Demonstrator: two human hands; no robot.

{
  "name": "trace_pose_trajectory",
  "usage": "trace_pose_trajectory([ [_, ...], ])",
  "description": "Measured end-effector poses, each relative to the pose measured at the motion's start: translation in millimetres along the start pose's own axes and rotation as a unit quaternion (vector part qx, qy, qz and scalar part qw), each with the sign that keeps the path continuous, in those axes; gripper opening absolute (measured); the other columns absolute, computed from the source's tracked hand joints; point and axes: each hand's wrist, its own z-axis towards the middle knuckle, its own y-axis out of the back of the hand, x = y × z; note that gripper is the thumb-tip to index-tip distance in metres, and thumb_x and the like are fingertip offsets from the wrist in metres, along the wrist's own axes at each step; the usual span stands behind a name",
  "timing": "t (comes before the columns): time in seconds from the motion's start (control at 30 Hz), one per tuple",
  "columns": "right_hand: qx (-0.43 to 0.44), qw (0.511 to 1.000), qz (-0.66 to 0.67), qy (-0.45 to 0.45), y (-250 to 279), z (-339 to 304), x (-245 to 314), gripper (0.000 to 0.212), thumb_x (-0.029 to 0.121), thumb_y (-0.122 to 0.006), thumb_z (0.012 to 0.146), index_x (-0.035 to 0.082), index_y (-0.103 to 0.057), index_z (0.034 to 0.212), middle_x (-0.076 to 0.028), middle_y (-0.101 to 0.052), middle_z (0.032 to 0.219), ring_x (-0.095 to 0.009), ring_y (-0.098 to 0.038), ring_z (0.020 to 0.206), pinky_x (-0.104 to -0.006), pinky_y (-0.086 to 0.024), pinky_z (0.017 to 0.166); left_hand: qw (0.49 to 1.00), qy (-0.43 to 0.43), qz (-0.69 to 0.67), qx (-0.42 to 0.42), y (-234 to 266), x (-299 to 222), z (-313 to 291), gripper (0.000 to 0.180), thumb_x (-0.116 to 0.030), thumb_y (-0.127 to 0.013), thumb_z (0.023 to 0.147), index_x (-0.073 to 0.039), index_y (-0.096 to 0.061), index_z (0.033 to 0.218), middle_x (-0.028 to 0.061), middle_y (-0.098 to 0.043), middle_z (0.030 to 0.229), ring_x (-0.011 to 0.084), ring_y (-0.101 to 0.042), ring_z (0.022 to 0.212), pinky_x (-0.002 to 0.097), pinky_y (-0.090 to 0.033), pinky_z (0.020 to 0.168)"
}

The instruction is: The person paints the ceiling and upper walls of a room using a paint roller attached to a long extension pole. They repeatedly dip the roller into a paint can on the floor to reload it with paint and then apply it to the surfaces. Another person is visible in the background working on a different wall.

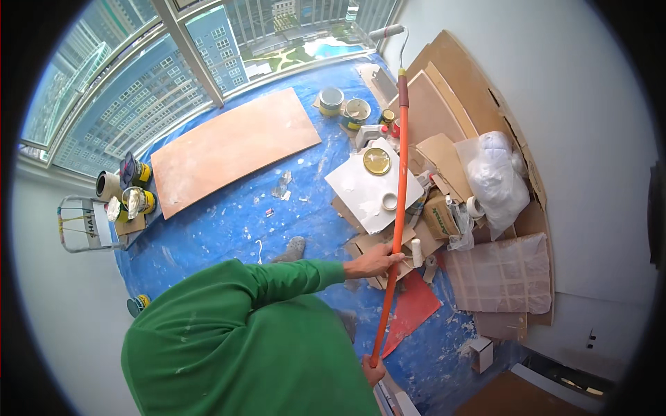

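Orange roller pole (pixel 397 187), left hand (pixel 374 261) fingers wrapped mid-shaft, right hand (pixel 373 371) gripping its end, brown carton (pixel 438 216) beside.

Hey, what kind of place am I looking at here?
Probably a high-rise room being painted: a blue drop sheet covers the floor, paint cans stand about, and both hands, left and right, grip an orange roller pole.

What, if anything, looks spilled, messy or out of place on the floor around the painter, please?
White paint spatter and smears mark the blue sheet, thickest beside the board. A loose gold lid lies on a white panel in the cardboard pile by the wall. Both hands, left and right, hold the orange pole.
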Motion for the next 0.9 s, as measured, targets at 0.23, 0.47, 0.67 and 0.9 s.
trace_pose_trajectory([
  [0.23,-0.081,0.987,-0.141,0.013,4,26,136,0.022,0.022,-0.072,0.073,0.005,-0.062,0.082,-0.015,-0.061,0.066,-0.034,-0.060,0.061,-0.0431,-0.045,0.057,0.995,0.046,-0.072,-0.048,97,-14,42,0.031,-0.029,-0.052,0.094,0.001,-0.050,0.097,0.0115,-0.066,0.080,0.0206,-0.067,0.072,0.0320,-0.055,0.055],
  [0.47,-0.104,0.969,-0.214,0.073,5,85,223,0.021,0.022,-0.071,0.074,0.009,-0.063,0.089,-0.015,-0.064,0.073,-0.037,-0.062,0.067,-0.0454,-0.047,0.061,0.987,0.084,-0.103,-0.091,144,-28,86,0.030,-0.026,-0.051,0.095,0.003,-0.055,0.100,0.0149,-0.065,0.091,0.0254,-0.068,0.078,0.0355,-0.057,0.059],
  [0.67,-0.073,0.964,-0.224,0.121,1,141,304,0.025,0.023,-0.071,0.075,0.010,-0.065,0.097,-0.014,-0.065,0.079,-0.036,-0.063,0.072,-0.0446,-0.048,0.064,0.979,0.070,-0.158,-0.106,198,-48,140,0.030,-0.024,-0.052,0.093,0.005,-0.054,0.099,0.0155,-0.065,0.091,0.0271,-0.068,0.078,0.0375,-0.058,0.062],
  [0.9,-0.078,0.943,-0.275,0.169,-32,203,410,0.028,0.020,-0.069,0.075,0.012,-0.063,0.101,-0.012,-0.064,0.081,-0.035,-0.061,0.074,-0.0449,-0.046,0.064,0.966,0.106,-0.213,-0.105,277,-74,206,0.032,-0.024,-0.056,0.090,0.006,-0.055,0.099,0.0178,-0.062,0.091,0.0314,-0.067,0.079,0.0430,-0.059,0.062],
])
